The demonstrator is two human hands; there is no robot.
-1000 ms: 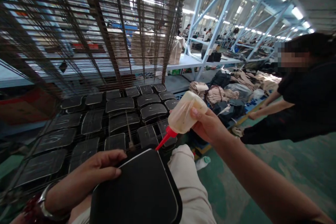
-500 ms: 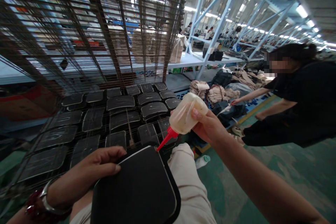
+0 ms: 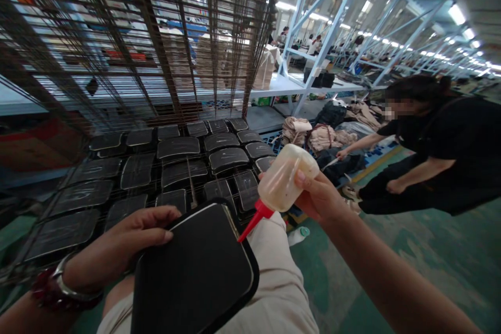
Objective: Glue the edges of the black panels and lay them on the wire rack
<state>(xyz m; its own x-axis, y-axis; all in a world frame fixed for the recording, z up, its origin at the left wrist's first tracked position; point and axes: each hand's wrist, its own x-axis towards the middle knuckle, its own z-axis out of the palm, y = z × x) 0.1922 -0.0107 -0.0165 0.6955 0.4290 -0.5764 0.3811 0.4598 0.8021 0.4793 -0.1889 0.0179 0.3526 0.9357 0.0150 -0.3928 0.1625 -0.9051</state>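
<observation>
My left hand (image 3: 146,232) grips the upper left edge of a black panel (image 3: 191,271) with rounded corners, thumb on top, the fingers beneath mostly hidden. The panel rests over my lap, and a pale line runs near its rim. In my right hand (image 3: 317,190) is a translucent squeeze bottle (image 3: 287,175), tilted downward and partly filled with yellowish contents. Its red nozzle (image 3: 252,222) has its tip at the panel's right edge, on or just above the pale line.
Rows of similar black panels (image 3: 178,147) lie on a wire rack (image 3: 191,193) ahead. Wire shelves (image 3: 172,36) tilt up behind them. At right, a co-worker in black (image 3: 442,151) bends over bundled cloth (image 3: 323,138). A white bottle (image 3: 298,236) lies on the floor.
The nozzle tip has moved down along the panel's right edge from its upper corner. The panel and my left hand have shifted slightly left and up. The co-worker has bent lower.
</observation>
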